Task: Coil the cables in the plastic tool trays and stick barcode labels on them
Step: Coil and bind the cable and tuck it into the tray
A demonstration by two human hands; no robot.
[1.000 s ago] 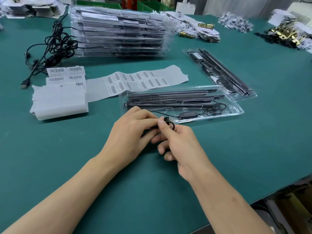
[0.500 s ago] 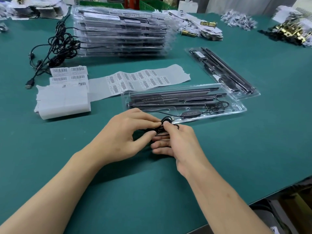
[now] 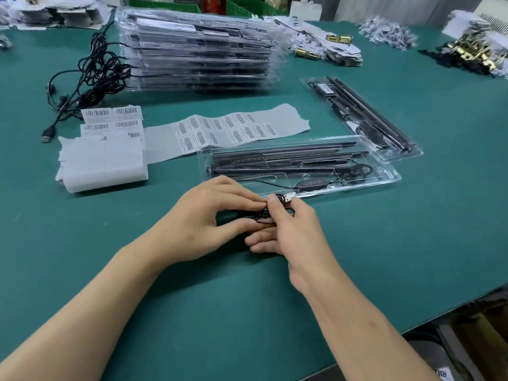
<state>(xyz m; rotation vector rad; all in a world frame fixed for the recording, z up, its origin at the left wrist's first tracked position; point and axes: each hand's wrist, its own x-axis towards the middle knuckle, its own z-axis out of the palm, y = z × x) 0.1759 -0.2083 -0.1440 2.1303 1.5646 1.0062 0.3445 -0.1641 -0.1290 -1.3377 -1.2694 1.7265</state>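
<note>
Landmark for all positions: the near tray (image 3: 384, 176), a clear plastic tray lying lengthwise on the green table (image 3: 412, 229).

Hands. The left hand (image 3: 209, 215) and right hand (image 3: 288, 232) meet just in front of the near tray's front edge. Left thumb and forefinger are pinched on a small black cable coil (image 3: 264, 215); the right thumb and forefinger are closed on the same coil from the other side, the remaining right fingers curled loosely beneath. The USB plug (image 3: 287, 198) sticks out above the right thumb. Judgement: the coil is held off the table between both hands so the loops stay together while the free plug end is finished off.

Cable. It runs from the coil back into the near tray through an inline controller (image 3: 310, 183) to a second small loop at the tray's right end. Judgement: the tray sits close so the tethered cable reaches without strain.

Labels. A strip of barcode labels (image 3: 228, 130) lies just behind the near tray's left half; a stack of label sheets (image 3: 104, 158) lies to the tray's left. Judgement: both are kept within reach for the sticking step, not yet begun on this tray.

Counts.
- 1 tray in work.
- 1 second tray (image 3: 365, 116) behind and to the right, angled, with a white label on it.
- 1 pile of trays (image 3: 198, 50) well behind; count within it cannot be told.
- 1 tangle of loose cables (image 3: 96, 72) left of that pile.
- 2 hands, both engaged.
</note>
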